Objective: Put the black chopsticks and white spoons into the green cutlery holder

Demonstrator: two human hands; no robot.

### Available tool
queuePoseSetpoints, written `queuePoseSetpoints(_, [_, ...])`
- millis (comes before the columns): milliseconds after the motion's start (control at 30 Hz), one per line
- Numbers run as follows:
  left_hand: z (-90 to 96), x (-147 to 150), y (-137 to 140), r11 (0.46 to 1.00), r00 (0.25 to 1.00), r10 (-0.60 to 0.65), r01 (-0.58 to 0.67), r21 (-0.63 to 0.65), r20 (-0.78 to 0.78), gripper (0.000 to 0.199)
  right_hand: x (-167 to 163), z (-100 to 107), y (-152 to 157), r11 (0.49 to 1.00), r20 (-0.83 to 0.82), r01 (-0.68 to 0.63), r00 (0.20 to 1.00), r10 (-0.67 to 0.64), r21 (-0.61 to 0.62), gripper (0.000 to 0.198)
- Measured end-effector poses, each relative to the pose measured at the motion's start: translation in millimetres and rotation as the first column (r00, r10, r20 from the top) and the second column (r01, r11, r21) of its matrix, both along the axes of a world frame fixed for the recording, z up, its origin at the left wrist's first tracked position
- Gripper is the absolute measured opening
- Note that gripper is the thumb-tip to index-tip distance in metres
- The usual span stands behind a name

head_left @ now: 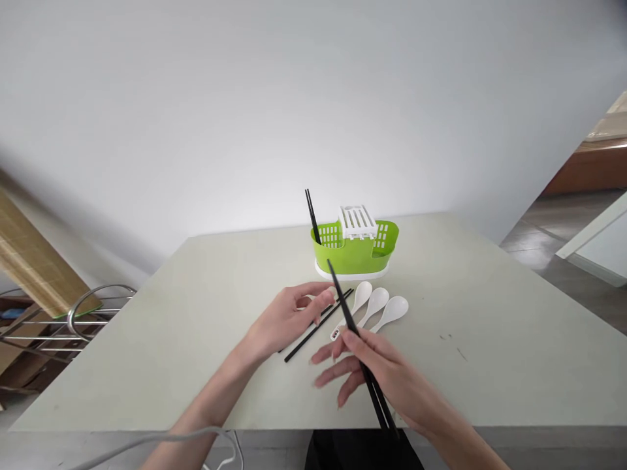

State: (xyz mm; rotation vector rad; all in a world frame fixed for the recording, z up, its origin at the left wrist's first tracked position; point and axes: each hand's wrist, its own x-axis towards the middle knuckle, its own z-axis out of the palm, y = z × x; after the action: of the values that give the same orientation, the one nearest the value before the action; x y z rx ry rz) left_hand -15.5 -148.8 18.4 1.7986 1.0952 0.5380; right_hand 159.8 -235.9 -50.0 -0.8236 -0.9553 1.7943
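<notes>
My right hand (377, 362) grips a pair of black chopsticks (375, 391) between thumb and index finger, with the other fingers spread. The chopsticks slant, narrow tips pointing up and away and thick ends near the table's front edge. My left hand (289, 316) is partly curled over the table, with a gap between thumb and fingers and nothing seen in it. Beside and partly beneath it lie two more black chopsticks (308, 336). White spoons (377, 301) lie fanned out beyond my right hand, their handles partly hidden. Something pale behind my left fingertips is unclear.
Behind the spoons stands a green cutlery basket (351, 256) with a white slotted top (358, 222) and white base. Two black chopsticks (312, 215) lean in its left compartment. The pale table (235, 274) meets a wall. A metal rack (93, 316) stands at left; a cable (161, 438) crosses my left forearm.
</notes>
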Motion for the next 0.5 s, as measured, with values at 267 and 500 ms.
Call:
queuePoseSetpoints(267, [-18.7, 3, 0, 0.976, 0.992, -0.081, 0.099, -0.193, 0.099, 0.059, 1, -9, -6, 0.976, -0.024, -0.201, 0.980, 0.200, -0.080, 0.047])
queuePoseSetpoints(500, [-23.8, 6, 5, 0.970, 0.988, -0.067, 0.098, -0.224, 0.141, 0.060, 3, -5, 0, 0.980, 0.041, -0.176, 0.983, 0.181, -0.096, 0.046])
